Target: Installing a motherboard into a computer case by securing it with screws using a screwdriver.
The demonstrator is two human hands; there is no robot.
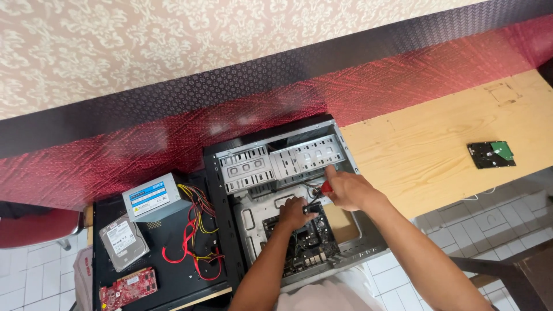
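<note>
An open computer case (pixel 222 190) lies on its side at the near edge of the table (pixel 426 150). Inside it, nearest the viewer, sits a dark motherboard (pixel 308 242). The left hand (pixel 295 212) rests on the board's far edge, fingers curled together over a small dark part that cannot be made out. Just beside it, the right hand (pixel 348 189) closes its fingers around a red-handled screwdriver (pixel 326 187). Behind the hands stand perforated metal drive bays (pixel 276 161). Left of the case, a black panel (pixel 173 270) carries a red expansion card (pixel 128 287), a hard drive (pixel 122 242) and a grey power supply (pixel 152 197) with loose cables (pixel 196 242). Another hard drive (pixel 491 154) lies well apart at the table's right end.
</note>
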